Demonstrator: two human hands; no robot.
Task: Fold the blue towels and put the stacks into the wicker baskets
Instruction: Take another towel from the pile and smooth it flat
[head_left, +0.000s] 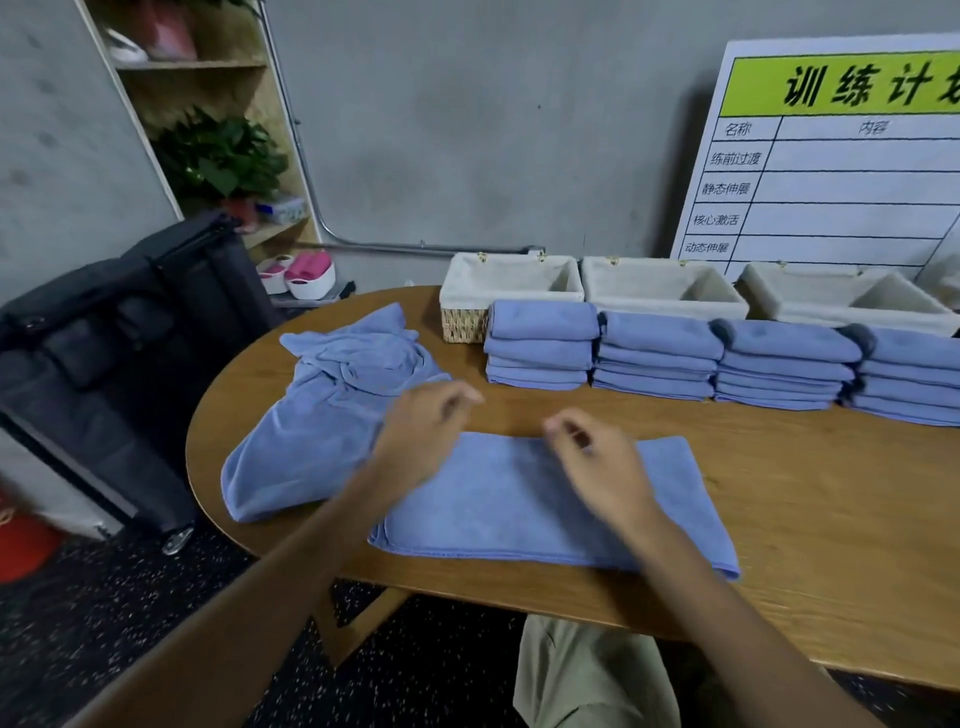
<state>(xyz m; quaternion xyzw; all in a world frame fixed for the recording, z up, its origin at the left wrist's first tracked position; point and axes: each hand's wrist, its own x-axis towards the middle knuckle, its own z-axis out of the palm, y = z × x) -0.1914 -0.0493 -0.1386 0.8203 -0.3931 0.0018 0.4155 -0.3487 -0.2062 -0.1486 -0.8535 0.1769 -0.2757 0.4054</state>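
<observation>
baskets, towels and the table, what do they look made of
Baskets: woven wicker or straw, judging by the plaited tan side, with an off-white cloth liner folded over the rim.
Towels: soft blue fabric, probably microfibre or terry; matte, fuzzy nap, limp creases.
Table: wood or wood veneer, with visible grain and a smooth, low-sheen finish.

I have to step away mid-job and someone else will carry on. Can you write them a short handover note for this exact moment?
Left hand and right hand: both above the half-folded blue towel lying flat at the near edge of the oval wooden table; fingers loosely curled and blurred, no grip on anything.
Done: four stacks of folded blue towels in a row in front of the cloth-lined wicker baskets.
Left: finish folding that towel, fold the crumpled blue towels on its left, then move all stacks into the baskets, which look empty.
</observation>
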